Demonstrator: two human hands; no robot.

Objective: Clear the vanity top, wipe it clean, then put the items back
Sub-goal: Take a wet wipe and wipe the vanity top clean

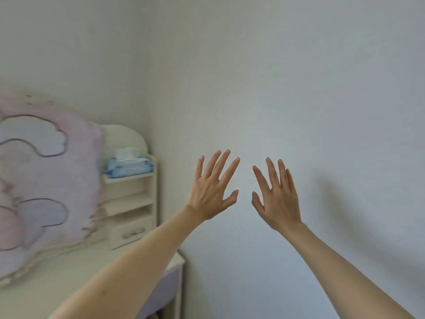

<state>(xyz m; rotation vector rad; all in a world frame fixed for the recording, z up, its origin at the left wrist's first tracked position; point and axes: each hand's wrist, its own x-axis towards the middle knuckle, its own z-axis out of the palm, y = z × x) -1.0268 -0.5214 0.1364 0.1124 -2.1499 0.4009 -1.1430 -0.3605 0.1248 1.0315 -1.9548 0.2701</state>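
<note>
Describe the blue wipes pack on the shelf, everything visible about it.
The wipes pack is a soft, light-blue plastic pouch with darker blue edging and blurred print on its front. It lies flat on the top tier of the small cream shelf unit at the back of the vanity, by the wall corner. A white sheet or flap stands up from its top. Neither hand touches it.

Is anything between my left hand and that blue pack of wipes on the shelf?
Nothing visible blocks it. The left hand is raised open before the wall, and the blue wipes pack sits on the top shelf to its left, with only open air between.
</note>
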